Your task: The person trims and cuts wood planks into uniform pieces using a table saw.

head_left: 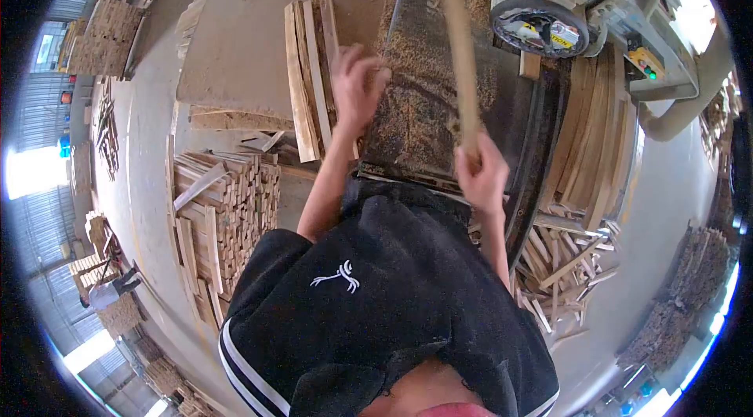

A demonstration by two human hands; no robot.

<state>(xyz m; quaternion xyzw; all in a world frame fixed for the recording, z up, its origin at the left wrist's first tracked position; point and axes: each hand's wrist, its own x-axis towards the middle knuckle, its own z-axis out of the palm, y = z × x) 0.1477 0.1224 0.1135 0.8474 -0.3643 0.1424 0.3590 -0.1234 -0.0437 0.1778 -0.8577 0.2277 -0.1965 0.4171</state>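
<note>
My right hand [481, 175] is closed around the near end of a long wooden strip [457, 40]. The strip points away from me over the dark machine table [408, 123], which is strewn with sawdust, and its far end is blurred. My left hand [358, 86] is raised with curled fingers apart and nothing between them. It is beside a small row of wooden strips [307, 80] lying on the brown side table [243, 48], and overlaps the rightmost strip in this view.
A machine with a black handwheel [540, 27] and a control box [646, 62] stands at the upper right. Long boards [590, 127] are stacked right of the table, above a pile of offcuts [566, 264]. Stacked wood [227, 213] stands at my left. A person [110, 291] is far left.
</note>
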